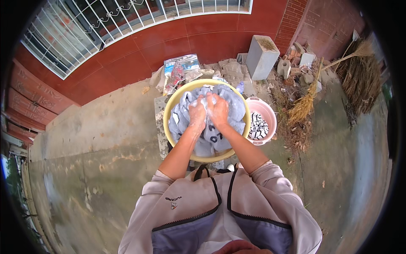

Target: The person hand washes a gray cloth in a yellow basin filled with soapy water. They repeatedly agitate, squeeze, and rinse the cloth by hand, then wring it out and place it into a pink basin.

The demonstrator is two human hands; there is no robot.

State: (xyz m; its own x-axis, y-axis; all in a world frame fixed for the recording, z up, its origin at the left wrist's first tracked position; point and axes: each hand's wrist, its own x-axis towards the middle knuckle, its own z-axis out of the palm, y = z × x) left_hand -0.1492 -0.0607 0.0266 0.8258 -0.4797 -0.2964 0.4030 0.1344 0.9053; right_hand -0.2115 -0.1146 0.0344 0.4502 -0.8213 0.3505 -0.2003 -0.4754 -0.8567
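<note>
A round yellow plastic basin (167, 127) stands before me, filled with wet grey-blue fabric (234, 95) that bears dark printed marks. My left hand (197, 111) and my right hand (217, 108) are close together over the middle of the basin, each gripping a bunched part of the fabric. Whitish suds cover the fingers and the cloth between them. The fingertips are partly hidden in the folds. To the right of the yellow basin, a pink plastic basin (271, 119) holds a black-and-white patterned cloth (258, 127).
Behind the basins lie a printed package (187, 62), rubble and a grey block (261, 60) by the red wall (152, 47). A purplish bottle (240, 87) stands near the yellow rim. Straw brooms (303, 106) and broken bricks (295, 71) lie at the right.
</note>
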